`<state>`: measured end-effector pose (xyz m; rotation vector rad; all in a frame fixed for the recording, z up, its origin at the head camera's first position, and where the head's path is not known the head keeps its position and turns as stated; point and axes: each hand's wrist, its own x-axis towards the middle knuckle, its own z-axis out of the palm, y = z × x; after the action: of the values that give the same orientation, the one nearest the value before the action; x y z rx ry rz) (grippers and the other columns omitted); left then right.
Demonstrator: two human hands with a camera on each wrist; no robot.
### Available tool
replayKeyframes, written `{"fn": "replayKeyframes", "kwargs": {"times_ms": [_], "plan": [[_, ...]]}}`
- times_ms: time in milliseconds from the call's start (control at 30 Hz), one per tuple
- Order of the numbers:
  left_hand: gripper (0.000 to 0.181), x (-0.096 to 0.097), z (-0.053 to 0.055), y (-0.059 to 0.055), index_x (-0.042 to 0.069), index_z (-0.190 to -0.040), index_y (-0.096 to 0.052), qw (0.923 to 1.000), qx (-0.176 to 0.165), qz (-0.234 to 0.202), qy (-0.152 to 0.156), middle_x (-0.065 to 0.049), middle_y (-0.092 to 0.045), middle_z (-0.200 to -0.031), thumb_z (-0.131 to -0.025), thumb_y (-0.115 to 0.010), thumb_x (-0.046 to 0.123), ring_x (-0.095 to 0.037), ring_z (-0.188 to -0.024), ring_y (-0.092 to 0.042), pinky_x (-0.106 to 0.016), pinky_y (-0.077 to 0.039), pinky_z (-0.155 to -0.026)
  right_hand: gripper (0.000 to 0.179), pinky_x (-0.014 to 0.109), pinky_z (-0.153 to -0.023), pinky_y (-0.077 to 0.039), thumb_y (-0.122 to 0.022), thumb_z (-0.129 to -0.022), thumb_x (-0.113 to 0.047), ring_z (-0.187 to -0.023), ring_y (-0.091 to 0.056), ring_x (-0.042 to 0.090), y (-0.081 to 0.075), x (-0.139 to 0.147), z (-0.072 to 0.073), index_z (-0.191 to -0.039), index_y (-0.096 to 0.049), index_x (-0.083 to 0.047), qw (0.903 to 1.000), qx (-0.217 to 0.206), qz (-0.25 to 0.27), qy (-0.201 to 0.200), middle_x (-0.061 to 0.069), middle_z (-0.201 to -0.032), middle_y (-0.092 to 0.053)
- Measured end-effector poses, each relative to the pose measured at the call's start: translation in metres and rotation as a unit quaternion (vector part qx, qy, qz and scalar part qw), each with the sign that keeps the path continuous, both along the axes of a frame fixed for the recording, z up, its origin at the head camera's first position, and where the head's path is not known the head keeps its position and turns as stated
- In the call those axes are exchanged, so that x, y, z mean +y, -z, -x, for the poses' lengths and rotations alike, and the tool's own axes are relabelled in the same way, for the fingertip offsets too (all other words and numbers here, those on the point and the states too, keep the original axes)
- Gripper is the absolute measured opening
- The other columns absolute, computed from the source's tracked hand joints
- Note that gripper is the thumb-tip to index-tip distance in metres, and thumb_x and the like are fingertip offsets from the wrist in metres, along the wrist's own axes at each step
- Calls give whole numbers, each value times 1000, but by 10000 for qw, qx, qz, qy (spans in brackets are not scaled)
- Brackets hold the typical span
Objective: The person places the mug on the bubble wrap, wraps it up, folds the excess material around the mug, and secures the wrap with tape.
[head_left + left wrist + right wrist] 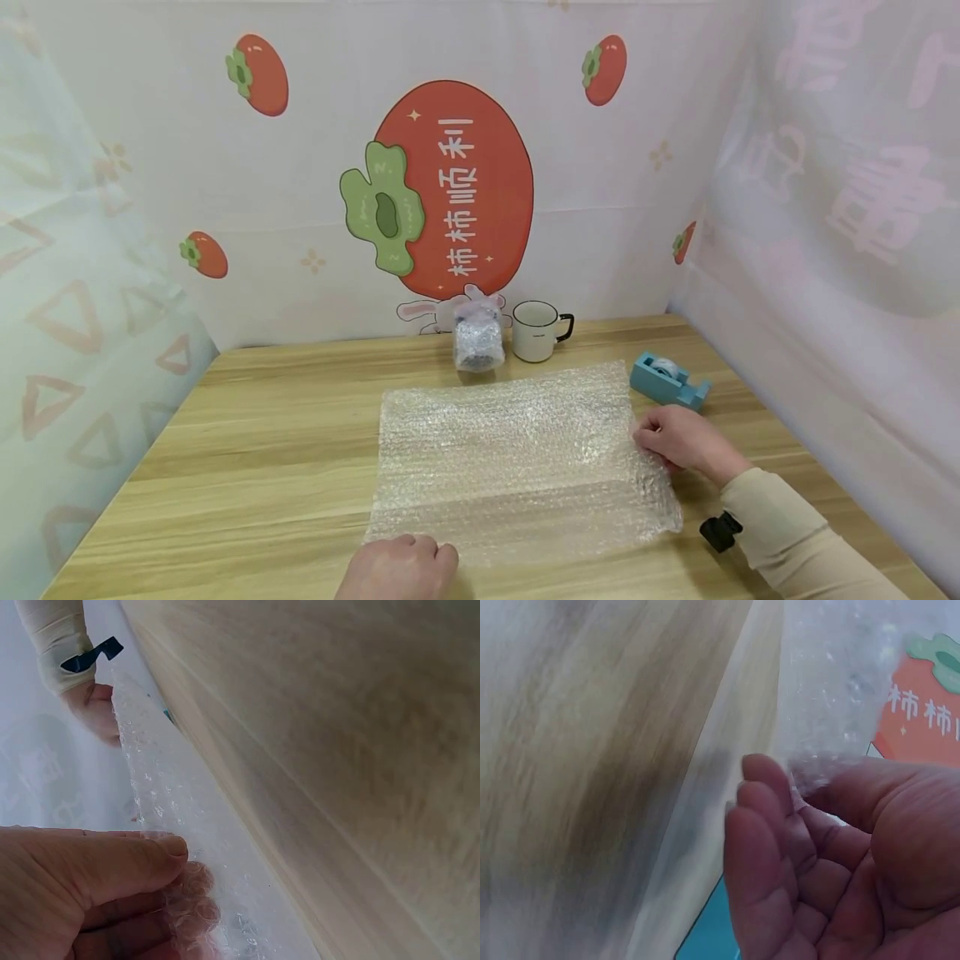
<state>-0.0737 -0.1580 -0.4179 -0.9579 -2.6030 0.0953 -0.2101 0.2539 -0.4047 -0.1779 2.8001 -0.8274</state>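
Note:
A clear sheet of bubble wrap (510, 458) lies spread over the middle of the wooden table in the head view. My left hand (401, 568) holds its near left corner; in the left wrist view the thumb (161, 859) presses the bubble wrap (199, 900) against the curled fingers behind it. At the sheet's right edge, my right hand (682, 437) pinches the wrap between thumb and index finger. The right wrist view shows that pinch on the bubble wrap (829, 712), with the other fingers (754, 855) loosely bent.
Behind the sheet stand a bubble-wrapped bundle (478, 337) and a white mug (534, 333) with a black handle. A blue tape dispenser (663, 383) sits just beyond my right hand. Printed cloth (300, 167) hangs around the wooden table (247, 450).

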Motion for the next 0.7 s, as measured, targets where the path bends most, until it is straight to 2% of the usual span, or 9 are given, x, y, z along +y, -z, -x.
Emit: {"fn": "replayKeyframes", "kwargs": {"times_ms": [167, 300, 533, 700], "plan": [[66, 4, 3, 0, 19, -69, -49, 9996, -288, 62, 22, 10, -40, -59, -85, -55, 83, -5, -50, -35, -22, -23, -44, 34, 32, -53, -39, -61, -100, -28, -52, -50, 14, -4, 1, -1, -69, -56, -15, 9965, 201, -808, 77, -4, -56, -49], [65, 5, 4, 0, 19, -68, -49, 9992, -402, 67, 59, 10, -39, -59, -86, -55, 81, -5, -50, -35, -22, -23, -44, 39, 31, -53, -35, -60, -100, -30, -53, -45, 13, -9, 1, -1, -64, -51, -18, 9922, 296, -1204, 124, -5, -57, -44], [65, 4, 3, 1, 20, -67, -45, 9995, -288, -67, 98, 12, -33, -59, -86, -54, 82, -3, -50, -28, -22, -18, -44, 41, 29, -55, -23, -54, -95, -22, -53, -25, 10, -27, -5, 7, -60, -34, -22, 9864, 553, -1542, 159, -8, -57, -27], [66, 2, 3, 4, 21, -66, -42, 9997, 45, -213, 110, 13, -29, -59, -87, -51, 83, -2, -52, -21, -21, -14, -45, 38, 29, -55, -26, -55, -98, -25, -55, -29, 11, -47, -12, 23, -64, -38, -21, 9832, 814, -1631, 30, -7, -59, -30]]}}
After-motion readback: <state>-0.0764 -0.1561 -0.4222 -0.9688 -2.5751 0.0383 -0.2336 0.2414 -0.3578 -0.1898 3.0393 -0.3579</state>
